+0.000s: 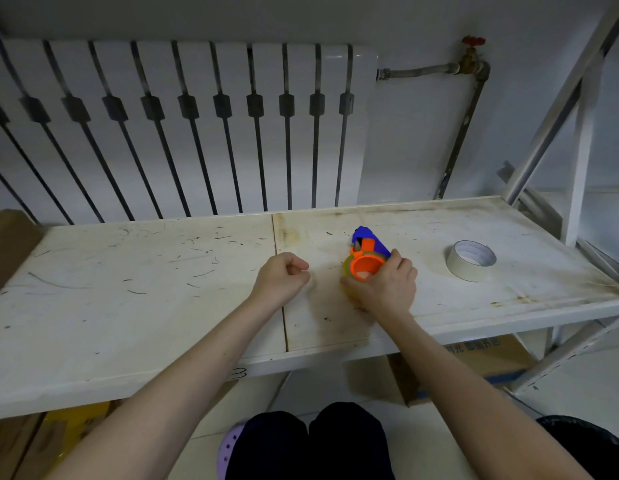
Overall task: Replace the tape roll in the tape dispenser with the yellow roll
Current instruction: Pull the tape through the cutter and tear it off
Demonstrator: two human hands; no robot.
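**Inspector:** Where is the tape dispenser (365,258), and who has it?

**Assistant:** It is on the right-hand board of the shelf (135,282), near the middle seam. The right hand (387,284) is clamped round its near side. A yellow roll (347,268) shows at the left of the orange hub, seemingly already seated. The left hand (284,277) is loosely curled and holds nothing that I can see; it rests on the board just beside the dispenser.

**Inspector:** Handling?

**Assistant:** I judge it light, rigid plastic. The blue end likely carries the cutting teeth, so I would keep fingers on the orange body and hub. The roll should be stiff at its core but smooth on the outside, with a sticky free end.

**Inspector:** The other roll?

**Assistant:** A pale roll (470,259) lies flat well apart to the right, presumably the one removed.

**Inspector:** Room and edges?

**Assistant:** There is open board to the left. The front edge is near the right wrist, so a dropped part could roll off. A radiator (183,126) stands behind the shelf.
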